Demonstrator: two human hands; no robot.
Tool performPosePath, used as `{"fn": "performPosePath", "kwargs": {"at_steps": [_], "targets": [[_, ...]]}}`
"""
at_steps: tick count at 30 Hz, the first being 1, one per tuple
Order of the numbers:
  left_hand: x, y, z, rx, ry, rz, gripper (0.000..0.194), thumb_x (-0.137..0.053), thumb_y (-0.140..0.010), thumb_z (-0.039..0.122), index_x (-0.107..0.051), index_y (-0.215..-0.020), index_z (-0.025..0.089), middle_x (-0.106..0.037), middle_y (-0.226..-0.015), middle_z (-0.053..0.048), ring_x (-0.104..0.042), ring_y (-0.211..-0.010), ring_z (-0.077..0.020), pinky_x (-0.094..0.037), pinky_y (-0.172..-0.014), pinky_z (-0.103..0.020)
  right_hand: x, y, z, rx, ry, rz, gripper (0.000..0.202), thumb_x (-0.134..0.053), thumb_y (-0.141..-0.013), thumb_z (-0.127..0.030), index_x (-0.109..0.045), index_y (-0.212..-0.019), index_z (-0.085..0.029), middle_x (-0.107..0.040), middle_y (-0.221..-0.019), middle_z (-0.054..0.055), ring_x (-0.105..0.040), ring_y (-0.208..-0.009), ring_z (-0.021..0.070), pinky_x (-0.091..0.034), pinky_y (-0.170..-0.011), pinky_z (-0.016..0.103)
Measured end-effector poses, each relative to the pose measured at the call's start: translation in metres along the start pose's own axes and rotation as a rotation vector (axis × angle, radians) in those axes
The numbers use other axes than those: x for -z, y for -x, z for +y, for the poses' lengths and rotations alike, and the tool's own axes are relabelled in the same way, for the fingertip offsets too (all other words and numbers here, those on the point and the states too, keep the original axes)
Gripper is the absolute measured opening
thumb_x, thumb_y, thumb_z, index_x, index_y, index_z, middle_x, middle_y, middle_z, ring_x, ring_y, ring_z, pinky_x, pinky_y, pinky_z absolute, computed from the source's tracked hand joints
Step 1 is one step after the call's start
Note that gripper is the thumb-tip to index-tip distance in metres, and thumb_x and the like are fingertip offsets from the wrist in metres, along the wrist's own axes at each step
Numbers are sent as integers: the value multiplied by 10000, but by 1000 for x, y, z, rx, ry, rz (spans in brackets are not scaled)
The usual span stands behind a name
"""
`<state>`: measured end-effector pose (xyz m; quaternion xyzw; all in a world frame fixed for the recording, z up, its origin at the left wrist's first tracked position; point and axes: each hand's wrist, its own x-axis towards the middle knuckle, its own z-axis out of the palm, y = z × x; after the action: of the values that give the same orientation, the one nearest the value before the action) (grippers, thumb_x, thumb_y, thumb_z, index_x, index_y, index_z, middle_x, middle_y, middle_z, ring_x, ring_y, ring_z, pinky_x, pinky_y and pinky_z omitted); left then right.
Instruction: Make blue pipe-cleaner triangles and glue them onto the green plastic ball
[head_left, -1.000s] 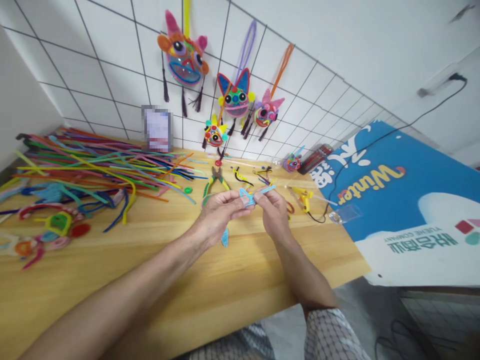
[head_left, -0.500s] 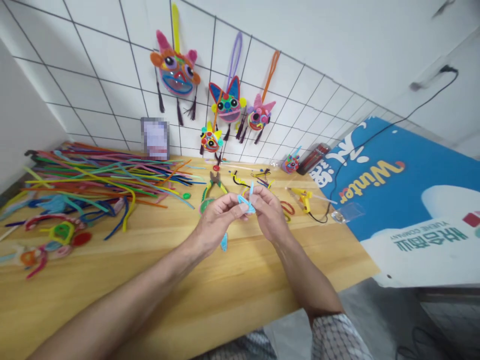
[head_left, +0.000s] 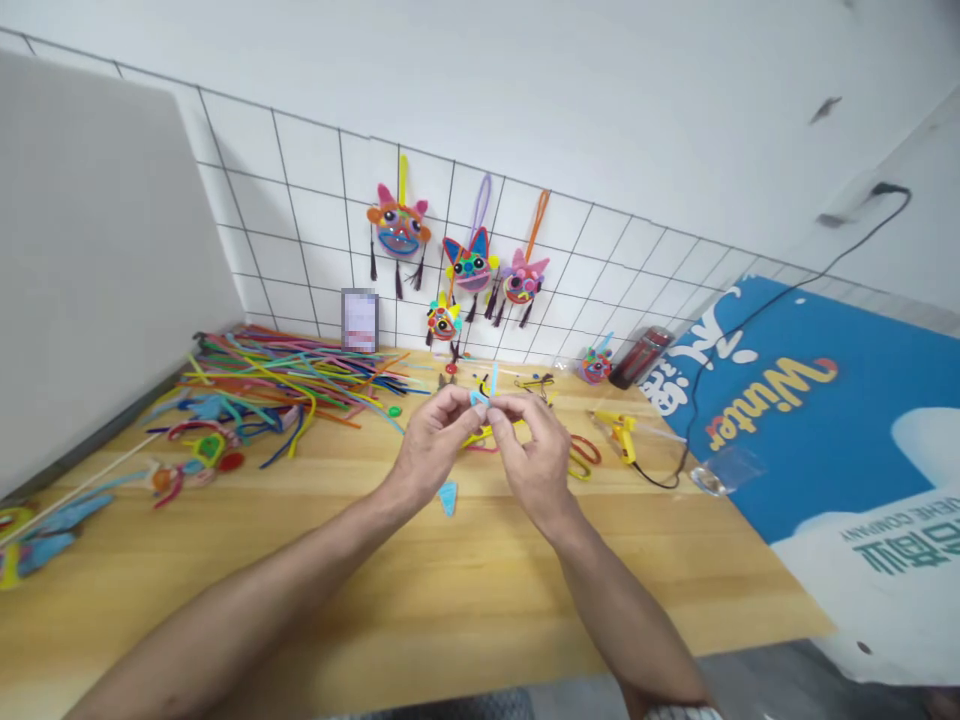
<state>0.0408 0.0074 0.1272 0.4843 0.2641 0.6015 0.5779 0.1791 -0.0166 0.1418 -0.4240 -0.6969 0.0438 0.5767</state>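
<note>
Wooden desk (head_left: 420,620): left hand (head_left: 427,450) and right hand (head_left: 540,465), fingers (head_left: 506,430) pinching bent light-blue fuzzy stem (head_left: 494,379); uneven pull could spring it open.

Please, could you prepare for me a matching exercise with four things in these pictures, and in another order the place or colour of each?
1. fuzzy strip
2. triangular piece
3. glue gun
4. flask

A. yellow, to the right of both hands
B. dark red, beside a small decorated ball
C. held by the fingers of the left hand and right hand
D. light blue, lying on the table

Pairs: 1-C, 2-D, 3-A, 4-B
</note>
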Motion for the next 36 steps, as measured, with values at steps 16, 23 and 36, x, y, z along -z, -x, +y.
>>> {"fn": "performPosePath", "kwargs": {"at_steps": [16,23,36], "targets": [[2,2,3,-151,-45,-38,230,-823,-774,362,-722,-846,169,-710,-771,-4,-636,-722,-139,-531,-696,-252,-4,5,2,171,135,52,156,-610,-945,-141,-710,-1030,-226,-769,-958,49,-724,-895,184,-586,-810,331],[8,0,8,-198,-134,-153,133,-768,-841,303,-745,-844,172,-697,-815,-19,-630,-744,-133,-537,-683,-237,1,4,-3,207,92,57,176,-631,-911,-86,-712,-976,-228,-753,-912,36,-712,-869,173,-573,-804,317],[7,-6,13,-143,-159,-85,322,-867,-712,228,-559,-794,181,-619,-669,52,-567,-585,-82,-458,-561,-192,3,5,0,-88,-98,-59,32,-631,-912,-225,-658,-901,-214,-669,-854,20,-634,-806,170,-516,-746,311]]}}
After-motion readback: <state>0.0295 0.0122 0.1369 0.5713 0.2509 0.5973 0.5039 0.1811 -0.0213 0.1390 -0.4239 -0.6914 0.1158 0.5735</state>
